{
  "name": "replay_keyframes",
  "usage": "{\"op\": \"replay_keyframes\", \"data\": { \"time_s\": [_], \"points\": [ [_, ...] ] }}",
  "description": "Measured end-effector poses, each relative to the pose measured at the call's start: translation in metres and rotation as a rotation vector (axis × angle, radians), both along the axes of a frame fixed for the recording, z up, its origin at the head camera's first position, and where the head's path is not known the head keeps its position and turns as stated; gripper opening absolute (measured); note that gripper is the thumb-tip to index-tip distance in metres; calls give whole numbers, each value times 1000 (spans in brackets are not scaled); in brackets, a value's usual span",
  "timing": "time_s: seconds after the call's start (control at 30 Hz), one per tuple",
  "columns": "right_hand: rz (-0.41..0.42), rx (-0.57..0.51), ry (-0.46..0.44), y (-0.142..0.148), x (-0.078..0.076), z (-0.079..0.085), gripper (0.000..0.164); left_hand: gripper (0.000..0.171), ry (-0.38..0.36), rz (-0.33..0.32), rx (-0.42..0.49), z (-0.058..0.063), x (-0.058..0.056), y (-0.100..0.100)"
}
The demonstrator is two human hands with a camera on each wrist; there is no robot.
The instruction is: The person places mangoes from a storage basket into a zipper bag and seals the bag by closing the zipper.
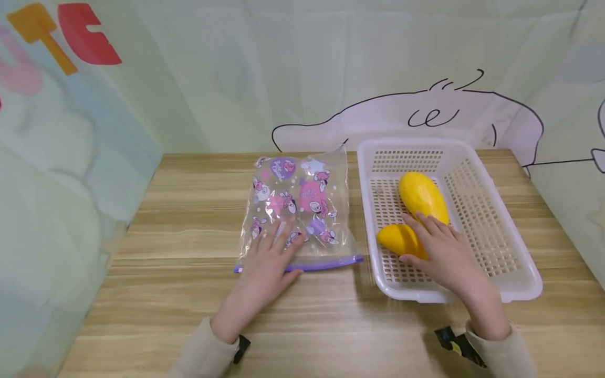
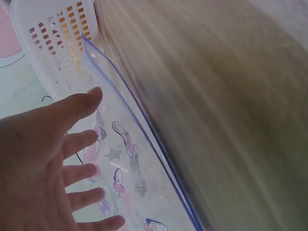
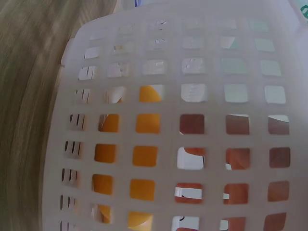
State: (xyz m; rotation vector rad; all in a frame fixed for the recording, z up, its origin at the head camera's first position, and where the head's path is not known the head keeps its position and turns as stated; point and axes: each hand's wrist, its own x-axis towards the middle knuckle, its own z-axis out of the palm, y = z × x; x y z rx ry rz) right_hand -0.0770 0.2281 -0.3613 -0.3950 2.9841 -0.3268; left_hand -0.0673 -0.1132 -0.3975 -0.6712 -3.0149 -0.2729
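A clear zip bag (image 1: 313, 210) with pink and purple cartoon prints and a purple zip edge lies flat on the table. My left hand (image 1: 264, 270) is over its near left part, fingers spread; the left wrist view shows the fingers extended beside the bag (image 2: 126, 168). Inside the white basket (image 1: 369, 220) are two yellow mangoes, a larger one (image 1: 418, 190) behind and another (image 1: 397, 239) in front. My right hand (image 1: 449, 257) reaches over them, fingers spread and partly covering both. Through the basket wall (image 3: 168, 108) in the right wrist view, a mango (image 3: 145, 156) and parts of the hand show.
The wooden table (image 1: 184, 210) extends to the left of the bag and in front of both hands. A printed cloth backdrop (image 1: 246, 79) rises behind and at the sides. The basket's raised rim surrounds the mangoes.
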Motion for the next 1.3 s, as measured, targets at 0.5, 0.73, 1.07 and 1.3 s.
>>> {"op": "replay_keyframes", "data": {
  "time_s": [0.5,0.73,1.07,1.3],
  "points": [
    [25,-33,-15,4,-6,-5,81,60,30,-120,-121,-5,1,-8],
    [28,-42,-87,4,-7,-5,79,52,67,-166,-153,-7,-2,-9],
    [36,-26,-116,5,-8,-6,80,49,39,-189,-107,-9,-5,-9],
    [46,-38,-124,5,-8,-8,76,38,58,-200,-73,-15,-8,-9]
  ]
}}
